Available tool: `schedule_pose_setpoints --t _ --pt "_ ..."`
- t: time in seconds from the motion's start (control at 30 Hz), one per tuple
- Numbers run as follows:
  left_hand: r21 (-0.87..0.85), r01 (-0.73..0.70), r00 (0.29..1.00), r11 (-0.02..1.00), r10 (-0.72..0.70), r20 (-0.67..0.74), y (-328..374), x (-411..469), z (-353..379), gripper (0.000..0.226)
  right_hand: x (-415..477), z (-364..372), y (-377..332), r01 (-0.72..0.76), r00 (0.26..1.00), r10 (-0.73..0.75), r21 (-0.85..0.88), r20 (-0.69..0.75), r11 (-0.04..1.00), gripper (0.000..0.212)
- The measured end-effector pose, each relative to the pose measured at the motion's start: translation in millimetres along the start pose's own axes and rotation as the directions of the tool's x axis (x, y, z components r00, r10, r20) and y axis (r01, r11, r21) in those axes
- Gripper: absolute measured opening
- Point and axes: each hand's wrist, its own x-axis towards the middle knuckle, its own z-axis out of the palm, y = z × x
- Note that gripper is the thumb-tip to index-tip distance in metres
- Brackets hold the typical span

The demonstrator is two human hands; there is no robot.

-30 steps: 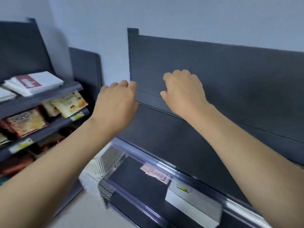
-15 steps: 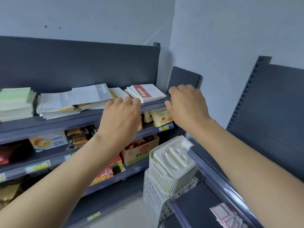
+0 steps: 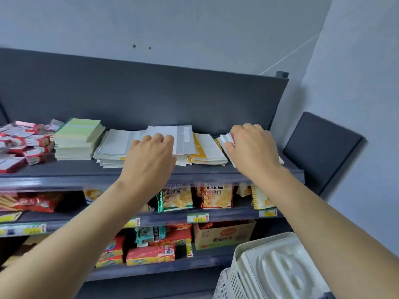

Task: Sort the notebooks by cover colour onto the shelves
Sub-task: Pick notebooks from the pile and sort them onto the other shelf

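Dark grey shelving unit point(image 3: 151, 104), three tiers: its top shelf point(image 3: 86, 173) carries the notebooks in a row, namely a green stack point(image 3: 75, 139), a white pile point(image 3: 121, 145), a yellow-and-white pile point(image 3: 205, 149) and a right-end stack point(image 3: 223, 140), with red-and-white packs point(image 3: 19, 143) far left and snack packets point(image 3: 216, 196) on the tier beneath. White plastic basket point(image 3: 269, 266), lower right, beside the unit. Left hand point(image 3: 151, 156) over the white pile and right hand point(image 3: 252, 147) over the right-end stack, both knuckles-up with fingers curled close together; whether either grips or merely touches cannot be told.
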Motion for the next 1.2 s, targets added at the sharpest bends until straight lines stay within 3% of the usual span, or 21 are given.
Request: schedule_pose_setpoints --t 0.23,0.43,0.7,0.8,1.0,1.1,1.2 --pt "0.013 0.098 0.992 0.995 -0.098 0.074 -32 39 43 0.027 56 50 -14 0.036 0.994 -0.046 0.103 0.100 0.994 0.028" --pt "-0.050 0.170 0.967 0.984 -0.157 0.199 -65 82 98 0.030 92 90 -24 -0.042 0.984 0.031 0.061 0.174 0.997 0.029" --pt "-0.122 0.305 0.862 0.944 -0.219 0.458 -107 123 167 0.030 131 137 -44 -0.113 0.966 0.105 0.021 0.237 0.993 0.032" --pt "-0.125 0.366 0.801 0.922 -0.243 0.548 -111 133 182 0.045 139 149 -46 -0.151 0.955 0.135 0.040 0.266 0.988 0.037" --pt "-0.043 0.342 0.757 0.939 -0.248 0.604 -106 149 211 0.062 151 170 -41 -0.187 0.937 0.158 0.066 0.311 0.980 0.039" --pt "-0.036 0.319 0.744 0.947 -0.227 0.629 -99 161 213 0.058 155 178 -33 -0.195 0.936 0.160 0.084 0.315 0.977 0.039" --pt "-0.088 0.383 0.707 0.919 -0.231 0.669 -97 170 210 0.052 158 185 -24 -0.194 0.933 0.154 0.095 0.325 0.976 0.037"
